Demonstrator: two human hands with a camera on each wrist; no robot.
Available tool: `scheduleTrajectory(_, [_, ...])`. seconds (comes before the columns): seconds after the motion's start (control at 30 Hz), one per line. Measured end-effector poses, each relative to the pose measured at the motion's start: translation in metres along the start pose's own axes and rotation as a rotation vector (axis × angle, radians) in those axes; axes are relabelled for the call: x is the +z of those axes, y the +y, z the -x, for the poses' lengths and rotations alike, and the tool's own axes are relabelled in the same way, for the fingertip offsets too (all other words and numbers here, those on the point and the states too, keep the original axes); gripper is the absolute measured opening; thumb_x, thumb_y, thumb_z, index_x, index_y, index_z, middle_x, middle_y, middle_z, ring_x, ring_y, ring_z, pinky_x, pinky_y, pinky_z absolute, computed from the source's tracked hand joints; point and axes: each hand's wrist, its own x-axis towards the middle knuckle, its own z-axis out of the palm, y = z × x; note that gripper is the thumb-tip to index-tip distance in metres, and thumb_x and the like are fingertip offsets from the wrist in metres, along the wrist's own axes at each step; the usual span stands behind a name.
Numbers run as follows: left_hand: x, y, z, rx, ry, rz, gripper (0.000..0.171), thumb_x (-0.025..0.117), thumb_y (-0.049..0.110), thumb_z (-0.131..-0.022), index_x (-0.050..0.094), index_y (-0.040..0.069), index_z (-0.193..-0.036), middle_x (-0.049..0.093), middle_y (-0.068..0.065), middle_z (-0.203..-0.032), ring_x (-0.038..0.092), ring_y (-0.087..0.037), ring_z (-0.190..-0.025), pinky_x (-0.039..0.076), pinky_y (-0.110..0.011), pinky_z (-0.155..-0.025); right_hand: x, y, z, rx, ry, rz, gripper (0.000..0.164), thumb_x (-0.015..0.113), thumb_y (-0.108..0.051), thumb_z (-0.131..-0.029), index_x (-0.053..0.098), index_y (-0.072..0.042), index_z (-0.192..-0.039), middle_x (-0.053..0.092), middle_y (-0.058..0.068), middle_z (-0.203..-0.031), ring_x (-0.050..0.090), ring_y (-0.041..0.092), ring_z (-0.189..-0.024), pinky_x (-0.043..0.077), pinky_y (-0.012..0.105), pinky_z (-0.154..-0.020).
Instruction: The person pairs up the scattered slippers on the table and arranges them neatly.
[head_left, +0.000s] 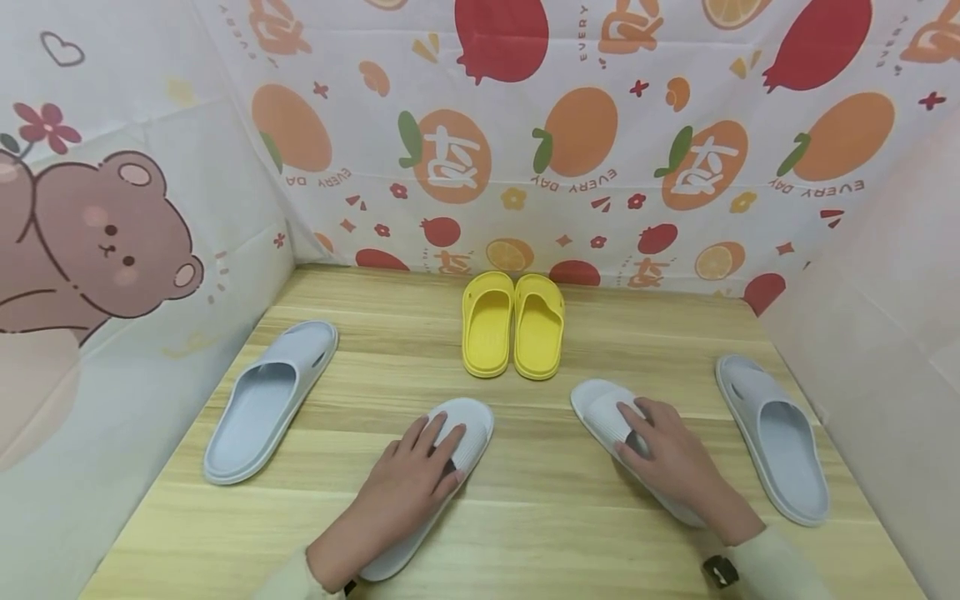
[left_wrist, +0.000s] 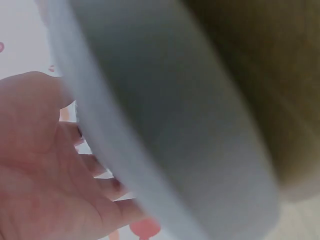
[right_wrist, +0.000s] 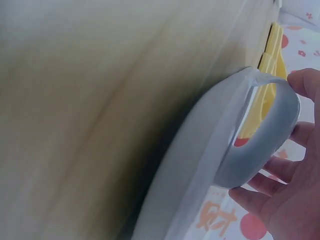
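Observation:
In the head view my left hand [head_left: 405, 483] lies over the strap of a light grey slipper [head_left: 477, 425], with the fingers spread on its ribbed top and the thumb at its right side. Part of that slipper is behind the hand and forearm. My right hand [head_left: 667, 454] grips another light grey slipper [head_left: 596, 404] by its strap. The right wrist view has the thumb and fingers on opposite sides of the strap [right_wrist: 250, 155]. Close up in the left wrist view, the slipper's side [left_wrist: 165, 100] hides some of the fingertips. Both slippers point away from me, angled toes inward.
A small yellow pair of slippers [head_left: 487, 333] stands side by side near the back wall [head_left: 360, 167]. One blue-grey slipper [head_left: 258, 408] lies by the left wall; a similar slipper [head_left: 791, 458] lies by the right wall. Everything rests on a wood-grain surface [head_left: 540, 533].

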Motion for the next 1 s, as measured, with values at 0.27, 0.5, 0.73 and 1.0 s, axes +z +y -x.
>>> scheduleTrajectory(0.27, [-0.002,-0.008,-0.002,-0.015,0.032,-0.025,0.059,0.046,0.049,-0.097,0.036,0.021,-0.148,0.031,-0.015,-0.153,0.032,-0.038,-0.137,0.041,-0.056,-0.094,0.004,-0.019,-0.005,-0.101,0.000,0.003,0.062,0.060,-0.049,-0.089,0.049,-0.018,-0.141,0.046,0.014,-0.137,0.041,0.029,-0.126,0.043,0.053,-0.095])
scheduleTrajectory(0.5, [-0.005,-0.013,-0.002,-0.039,0.044,-0.029,0.059,0.046,0.051,-0.097,0.038,0.020,-0.147,0.034,-0.015,-0.151,0.035,-0.038,-0.135,0.043,-0.057,-0.091,0.005,-0.030,-0.011,-0.161,-0.018,0.011,0.061,0.056,-0.052,-0.091,0.048,-0.020,-0.142,0.046,0.011,-0.138,0.042,0.026,-0.126,0.047,0.050,-0.091])
scheduleTrajectory(0.73, [-0.008,-0.018,-0.004,-0.078,0.031,-0.017,0.060,0.048,0.051,-0.096,0.039,0.020,-0.146,0.035,-0.016,-0.150,0.036,-0.039,-0.134,0.043,-0.058,-0.089,0.004,-0.044,-0.019,-0.194,-0.059,0.021,0.062,0.057,-0.054,-0.090,0.047,-0.023,-0.143,0.047,0.007,-0.140,0.043,0.022,-0.126,0.048,0.048,-0.091])
scheduleTrajectory(1.0, [-0.009,-0.022,-0.003,-0.112,0.071,-0.018,0.059,0.048,0.048,-0.096,0.040,0.017,-0.145,0.037,-0.018,-0.148,0.037,-0.040,-0.132,0.045,-0.059,-0.086,0.009,-0.063,-0.025,-0.194,-0.103,0.009,0.063,0.053,-0.057,-0.091,0.045,-0.021,-0.142,0.043,0.006,-0.142,0.040,0.021,-0.130,0.047,0.046,-0.093])
